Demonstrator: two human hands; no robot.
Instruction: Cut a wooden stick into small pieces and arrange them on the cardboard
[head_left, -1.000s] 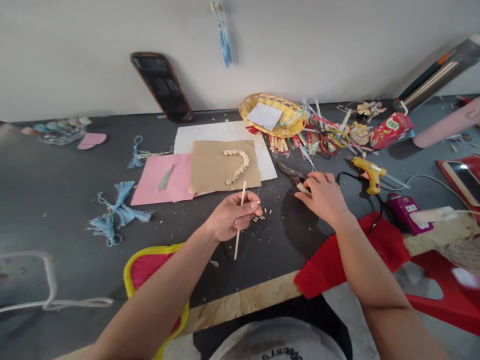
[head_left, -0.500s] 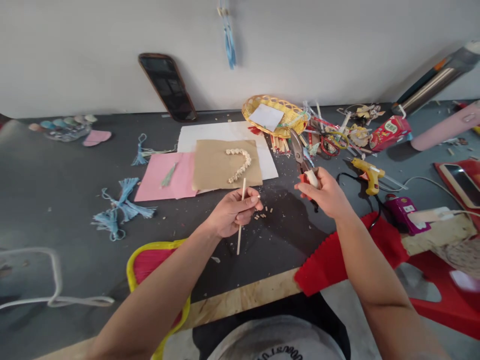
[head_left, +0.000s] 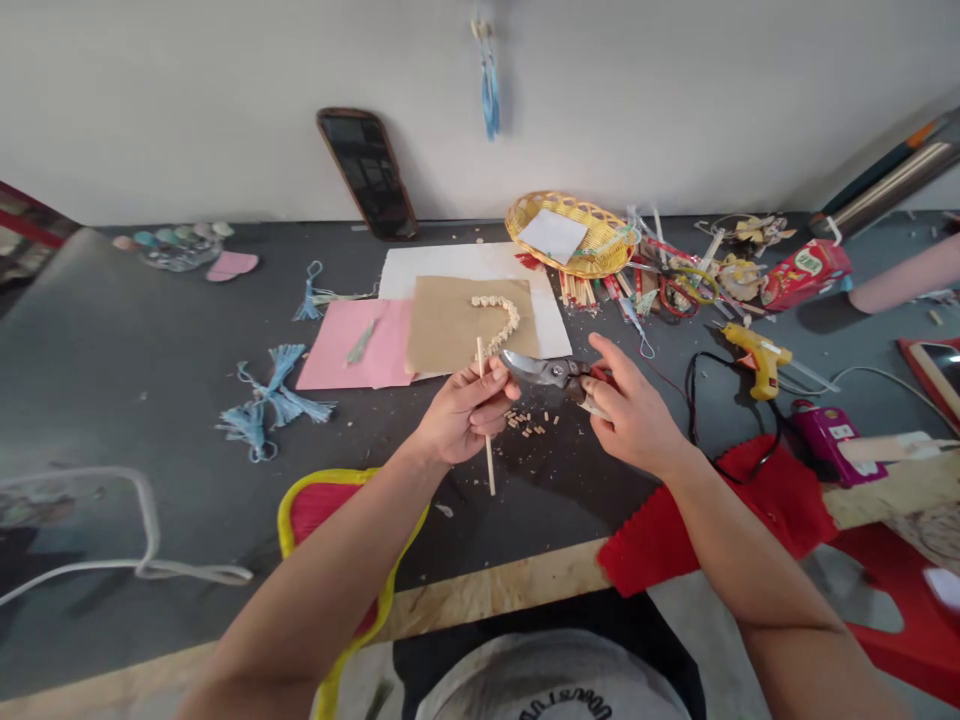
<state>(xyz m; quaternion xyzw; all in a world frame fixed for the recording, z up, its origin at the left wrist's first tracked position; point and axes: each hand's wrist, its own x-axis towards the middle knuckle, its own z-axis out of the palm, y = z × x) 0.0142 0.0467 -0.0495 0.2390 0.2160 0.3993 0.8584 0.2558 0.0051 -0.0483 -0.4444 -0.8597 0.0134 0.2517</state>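
My left hand point(head_left: 474, 408) pinches a thin pale wooden stick point(head_left: 491, 468) that stands nearly upright. In my right hand point(head_left: 637, 410) is a pair of pruning shears point(head_left: 551, 369), its blade tip close to the left fingertips. Whether the blades touch anything there I cannot tell. Several short cut bits of stick point(head_left: 529, 425) lie on the table below the shears. Behind the left hand, a curved row of small pale pieces point(head_left: 510, 318) lies on a brown sheet of paper point(head_left: 442, 330).
Pink paper point(head_left: 330, 350) and blue tassels point(head_left: 281, 395) lie to the left. A phone point(head_left: 367, 175) leans on the wall. At the back right are a yellow wicker basket point(head_left: 600, 262), a red drink carton point(head_left: 806, 275) and a yellow glue gun point(head_left: 761, 362). Red cloth point(head_left: 637, 540) overhangs the front edge.
The shears have swung down and left from upright, and their blade tip is now at my left fingertips. My right hand moved with them. The view shifted slightly.
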